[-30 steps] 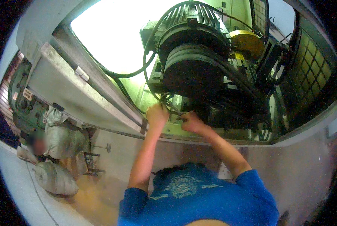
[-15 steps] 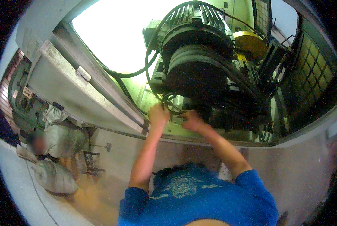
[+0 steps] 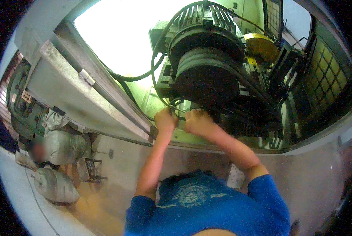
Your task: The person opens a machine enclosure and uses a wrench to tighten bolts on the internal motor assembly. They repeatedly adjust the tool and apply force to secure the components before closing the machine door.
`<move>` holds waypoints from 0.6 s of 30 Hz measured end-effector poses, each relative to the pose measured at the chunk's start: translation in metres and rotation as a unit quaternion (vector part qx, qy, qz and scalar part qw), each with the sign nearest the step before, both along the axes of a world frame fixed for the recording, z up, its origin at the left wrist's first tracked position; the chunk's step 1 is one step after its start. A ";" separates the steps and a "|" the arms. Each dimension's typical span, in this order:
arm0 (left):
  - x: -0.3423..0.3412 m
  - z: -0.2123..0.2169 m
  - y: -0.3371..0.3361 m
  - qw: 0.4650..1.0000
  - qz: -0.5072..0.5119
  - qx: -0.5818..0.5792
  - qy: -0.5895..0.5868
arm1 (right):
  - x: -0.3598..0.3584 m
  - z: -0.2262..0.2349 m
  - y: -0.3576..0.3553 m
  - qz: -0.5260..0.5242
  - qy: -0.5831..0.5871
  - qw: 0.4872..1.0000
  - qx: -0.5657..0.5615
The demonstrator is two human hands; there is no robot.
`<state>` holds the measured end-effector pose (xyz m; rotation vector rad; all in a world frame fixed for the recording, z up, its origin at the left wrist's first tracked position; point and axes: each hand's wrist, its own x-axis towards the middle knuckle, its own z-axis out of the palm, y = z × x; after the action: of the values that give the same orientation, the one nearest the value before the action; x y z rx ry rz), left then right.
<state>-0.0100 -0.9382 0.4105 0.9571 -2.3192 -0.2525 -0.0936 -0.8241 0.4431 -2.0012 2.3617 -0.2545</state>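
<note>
My left hand (image 3: pixel 166 119) is closed around the lower end of a bundle of dark cables (image 3: pixel 176 103), just under the black drum-shaped pulley of a motor. Beside it, a little to the right, my right hand (image 3: pixel 198 122) is closed with its fingers curled inward. A thin strand bridges the small gap between the two hands. What lies inside the right hand's fingers is hidden. Above both hands is the dark grooved pulley (image 3: pixel 207 76), with the finned motor (image 3: pixel 207 23) behind it.
Belts (image 3: pixel 250 84) run down from the pulley to the right. A yellow wheel (image 3: pixel 262 46) stands at the back right. A pale metal panel (image 3: pixel 85 94) slopes along the left. Stuffed sacks (image 3: pixel 56 185) and a small dark-framed stool (image 3: pixel 91 170) are on the floor at lower left, near another person.
My right hand has turned and its outstretched finger has curled in, with the hand slightly higher. The left hand stays in about the same place on the cables.
</note>
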 end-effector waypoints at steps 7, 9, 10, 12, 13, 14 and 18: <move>0.004 -0.002 0.000 1.000 0.011 -0.021 0.002 | 0.002 -0.008 0.024 -0.172 -0.313 0.934 0.018; 0.006 -0.004 -0.003 0.999 0.004 -0.031 0.002 | 0.003 -0.028 0.039 -0.164 -0.433 0.886 -0.022; 0.003 -0.005 -0.004 1.000 -0.017 -0.017 0.004 | -0.002 -0.062 0.041 -0.130 -0.473 0.869 -0.066; -0.001 -0.011 -0.009 0.999 -0.039 -0.020 0.003 | -0.007 -0.107 0.033 -0.087 -0.537 0.828 -0.134; 0.001 -0.013 -0.012 0.999 -0.037 -0.039 0.002 | -0.004 -0.119 0.025 -0.075 -0.563 0.808 -0.156; 0.003 -0.015 -0.015 0.998 -0.037 -0.055 0.001 | 0.000 -0.135 0.014 -0.067 -0.588 0.786 -0.178; 0.003 -0.015 -0.019 0.996 -0.066 0.057 0.020 | 0.003 -0.146 -0.035 -0.150 -0.685 0.679 -0.219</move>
<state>-0.0065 -0.9572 0.3953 0.8447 -2.3561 -0.4580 -0.0909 -0.8592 0.2974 -0.6928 1.4875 -1.7003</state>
